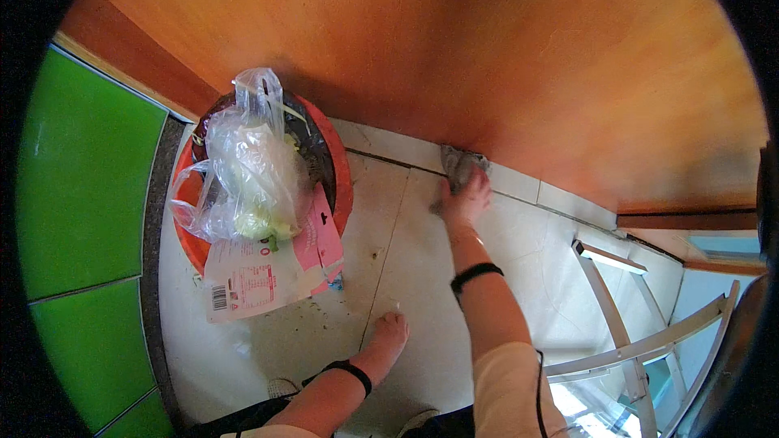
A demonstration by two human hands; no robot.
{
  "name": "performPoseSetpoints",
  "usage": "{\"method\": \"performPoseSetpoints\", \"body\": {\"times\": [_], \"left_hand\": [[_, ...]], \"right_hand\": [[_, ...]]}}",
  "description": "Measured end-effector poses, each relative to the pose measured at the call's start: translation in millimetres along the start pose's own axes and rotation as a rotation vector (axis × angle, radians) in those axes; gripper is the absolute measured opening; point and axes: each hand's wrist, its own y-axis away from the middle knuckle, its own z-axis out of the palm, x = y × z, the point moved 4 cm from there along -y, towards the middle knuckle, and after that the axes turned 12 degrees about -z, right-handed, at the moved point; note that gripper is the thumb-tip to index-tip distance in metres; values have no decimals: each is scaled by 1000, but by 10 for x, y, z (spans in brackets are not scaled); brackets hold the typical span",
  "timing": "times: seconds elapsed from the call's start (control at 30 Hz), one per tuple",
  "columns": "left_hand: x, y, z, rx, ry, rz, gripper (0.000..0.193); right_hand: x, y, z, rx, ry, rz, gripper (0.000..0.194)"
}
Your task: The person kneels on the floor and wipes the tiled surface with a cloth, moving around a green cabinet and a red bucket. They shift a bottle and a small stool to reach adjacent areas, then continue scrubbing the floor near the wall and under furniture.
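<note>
My right hand [467, 201] presses a grey cloth [456, 161] against the pale tiled ledge [517, 184] at the foot of an orange-brown wooden panel [462, 48]. The cloth is crumpled and partly covered by my fingers. Low in the view, my left hand [388, 334] hovers above or rests on the floor tiles; which one, I cannot tell. Its fingers are curled in, and nothing shows in them. A black band circles each forearm.
An overfull orange-red bin [344, 176] stands at left, holding a clear plastic bag [255, 164] with a pale green vegetable. Pink-and-white packaging [268, 286] leans out over its front. Small scraps dot the floor [426, 292]. A metal-legged frame [621, 328] stands at right.
</note>
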Motion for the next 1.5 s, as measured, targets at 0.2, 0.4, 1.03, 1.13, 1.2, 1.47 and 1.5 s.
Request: {"method": "performPoseSetpoints", "body": {"times": [0.2,0.4,1.03,1.13,1.2,1.47,1.5], "left_hand": [[-13,-43,51,-38,-27,55,21],[41,-16,209,-160,0,-25,23],[25,9,79,78,53,-84,27],[0,5,78,97,57,-44,29],[-4,-11,92,61,-14,7,30],[-20,-23,22,62,13,15,32],[-36,-26,45,42,82,-31,33]], "right_hand": [[-834,217,812,-434,-489,-328,59],[-1081,-77,737,-141,-290,-242,55],[-505,-166,499,-297,-141,-298,51],[-1036,-12,970,-418,-207,-520,59],[-1239,223,1014,-591,-152,-569,55],[-606,269,47,-653,-743,-343,46],[-478,153,78,-597,-724,-199,41]]}}
